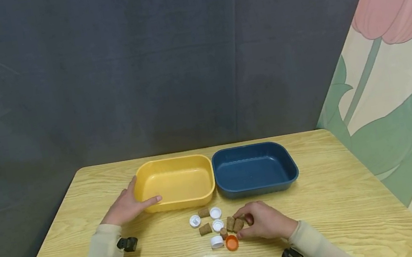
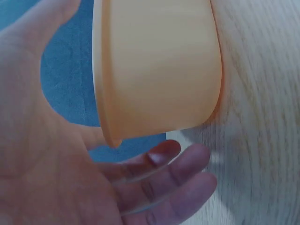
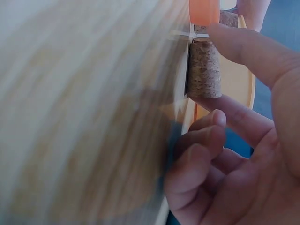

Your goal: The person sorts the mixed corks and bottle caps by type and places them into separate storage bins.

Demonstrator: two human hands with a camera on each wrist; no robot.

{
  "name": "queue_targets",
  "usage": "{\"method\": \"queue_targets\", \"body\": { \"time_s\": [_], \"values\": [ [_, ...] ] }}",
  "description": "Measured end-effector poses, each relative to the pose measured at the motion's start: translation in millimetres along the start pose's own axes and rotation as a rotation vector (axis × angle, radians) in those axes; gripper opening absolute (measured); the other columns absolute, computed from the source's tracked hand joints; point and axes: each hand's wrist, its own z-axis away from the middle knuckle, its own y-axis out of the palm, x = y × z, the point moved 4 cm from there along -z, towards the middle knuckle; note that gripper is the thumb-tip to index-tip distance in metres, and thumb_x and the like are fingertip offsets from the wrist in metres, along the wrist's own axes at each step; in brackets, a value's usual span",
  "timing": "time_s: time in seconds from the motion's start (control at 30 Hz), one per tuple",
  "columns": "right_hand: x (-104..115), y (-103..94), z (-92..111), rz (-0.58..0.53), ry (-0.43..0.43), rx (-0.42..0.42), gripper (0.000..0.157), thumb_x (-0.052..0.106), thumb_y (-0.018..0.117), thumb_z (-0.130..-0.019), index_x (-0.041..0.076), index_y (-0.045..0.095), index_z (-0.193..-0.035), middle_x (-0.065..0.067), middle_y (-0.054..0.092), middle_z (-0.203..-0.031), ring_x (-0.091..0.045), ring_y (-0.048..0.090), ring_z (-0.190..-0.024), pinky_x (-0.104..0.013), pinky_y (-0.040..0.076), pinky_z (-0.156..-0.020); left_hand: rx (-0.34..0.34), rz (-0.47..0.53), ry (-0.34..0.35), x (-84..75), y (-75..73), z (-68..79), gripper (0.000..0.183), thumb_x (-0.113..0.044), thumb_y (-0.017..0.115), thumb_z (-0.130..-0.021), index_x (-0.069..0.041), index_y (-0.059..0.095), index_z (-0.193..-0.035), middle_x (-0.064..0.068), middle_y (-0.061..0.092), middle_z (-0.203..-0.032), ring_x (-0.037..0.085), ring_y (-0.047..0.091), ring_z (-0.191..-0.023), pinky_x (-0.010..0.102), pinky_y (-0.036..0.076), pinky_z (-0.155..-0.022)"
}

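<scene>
My left hand is at the left end of a yellow plastic bin. Its thumb lies over the front rim, and the fingers extend loosely beside the end wall. My right hand is low over the table, thumb and forefinger around the two ends of a cork stopper, which is on the tabletop. The other fingers are curled in. An orange bottle cap is by the thumb tip. Another cork lies just left of the held one.
Several white bottle caps and more corks are scattered in front of the bins. A navy blue bin stands against the yellow one's right side. Behind the wooden table hangs a dark curtain.
</scene>
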Motion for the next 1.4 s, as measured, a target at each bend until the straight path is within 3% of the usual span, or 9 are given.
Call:
{"method": "queue_targets", "body": {
  "time_s": [0.23,0.73,0.93,1.13,1.4],
  "values": [
    [0,0.0,0,0.012,0.004,-0.005,0.036,0.03,0.086,-0.079,0.012,0.076,-0.108,0.013,0.049,-0.063,0.001,0.042,-0.059,-0.021,0.04,-0.06,0.016,0.022,0.06,-1.5,1.8,1.5,0.134,-0.069,0.075,-0.075,-0.003,-0.006,-0.16,0.032,0.022,-0.159,0.051,0.033,-0.141,0.066,0.034,-0.107],
    [0,-4.1,3,-0.011,0.004,-0.026,0.034,0.027,0.083,-0.081,0.013,0.076,-0.111,0.013,0.047,-0.063,0.002,0.04,-0.059,-0.02,0.038,-0.059,0.047,0.017,0.032,-3.2,3.3,2.1,0.136,-0.069,0.074,-0.076,-0.004,-0.013,-0.159,0.032,0.02,-0.159,0.049,0.036,-0.14,0.064,0.036,-0.106],
    [3,-10.9,4,-0.065,0.016,-0.038,0.039,0.025,0.082,-0.083,0.007,0.074,-0.117,0.011,0.047,-0.062,0.001,0.039,-0.056,-0.019,0.036,-0.054,0.061,0.018,0.011,-4.8,3.1,4.5,0.133,-0.068,0.072,-0.078,-0.002,-0.011,-0.158,0.033,0.017,-0.16,0.051,0.033,-0.141,0.064,0.034,-0.107],
    [13,-31.1,5,-0.06,-0.013,-0.088,0.038,0.024,0.082,-0.084,0.007,0.074,-0.117,0.01,0.044,-0.064,0.0,0.037,-0.057,-0.019,0.034,-0.055,0.076,0.017,-0.004,-7.9,3.9,7.9,0.133,-0.067,0.071,-0.08,0.001,-0.012,-0.157,0.035,0.016,-0.159,0.052,0.031,-0.141,0.064,0.033,-0.108],
    [23,-76.3,-4,0.025,-0.032,-0.184,0.039,0.031,0.082,-0.084,0.014,0.075,-0.119,0.011,0.044,-0.064,-0.003,0.038,-0.057,-0.022,0.034,-0.057,0.107,0.016,-0.021,-15.2,-0.6,8.5,0.135,-0.067,0.072,-0.078,0.004,-0.012,-0.156,0.035,0.017,-0.158,0.052,0.031,-0.141,0.063,0.034,-0.109]
  ]
}}
